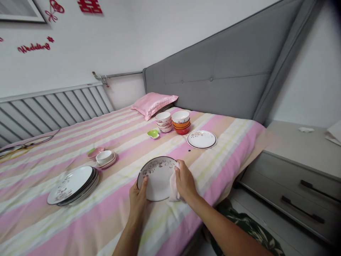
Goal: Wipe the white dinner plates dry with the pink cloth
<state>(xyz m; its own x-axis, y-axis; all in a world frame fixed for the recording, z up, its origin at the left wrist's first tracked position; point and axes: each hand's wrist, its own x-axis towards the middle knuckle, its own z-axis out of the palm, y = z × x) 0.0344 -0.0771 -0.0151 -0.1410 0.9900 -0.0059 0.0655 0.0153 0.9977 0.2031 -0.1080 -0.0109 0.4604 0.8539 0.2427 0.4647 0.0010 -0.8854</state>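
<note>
My left hand (138, 197) grips the near-left rim of a white plate (157, 176) with a dark rim and a floral pattern, held tilted above the striped bed. My right hand (184, 181) is closed on a small white cloth (173, 188) pressed against the plate's right edge. Both hands are at the front middle of the view.
On the striped bedsheet (119, 142) lie a stack of matching plates (73, 185), small saucers with a white cup (105, 158), a green dish (153, 133), two stacks of bowls (173, 122) and a single plate (201, 139). A pink pillow (153, 103) and a grey nightstand (295, 167) stand beyond.
</note>
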